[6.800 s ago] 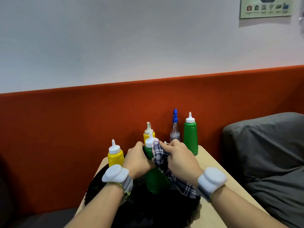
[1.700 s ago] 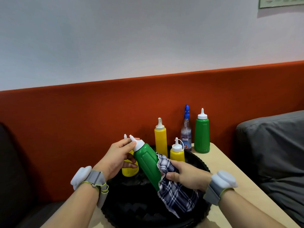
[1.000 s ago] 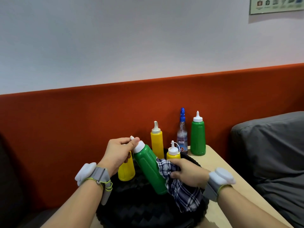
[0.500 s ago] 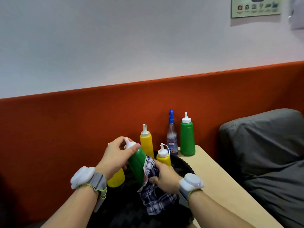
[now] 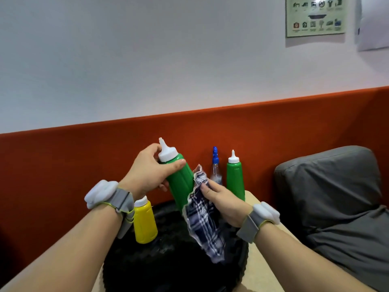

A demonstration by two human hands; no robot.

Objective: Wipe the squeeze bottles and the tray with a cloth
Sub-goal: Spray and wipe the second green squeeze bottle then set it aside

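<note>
Two green squeeze bottles (image 5: pixel 181 186) (image 5: pixel 235 178) (one held) — yellow bottle (image 5: pixel 144 223), spray bottle (image 5: pixel 215 165), cloth (image 5: pixel 202 220), tray (image 5: pixel 168 270): one each.

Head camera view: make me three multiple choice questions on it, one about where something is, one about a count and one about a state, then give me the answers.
1. Where is the standing green bottle?
A. On the floor
B. On the table, beside the spray bottle
C. On a wall shelf

2. How many green bottles show?
A. One
B. Four
C. Two

3. How is the held green bottle posed in the left hand?
A. Tilted, gripped just below its white cap
B. Lying flat on its side
C. Upside down

Answers:
1 B, its base meets the tan tabletop next to the blue-topped sprayer.
2 C, one is held and one stands.
3 A, fingers curl round its shoulder and the nozzle leans left, while the right hand holds the plaid cloth.
</note>
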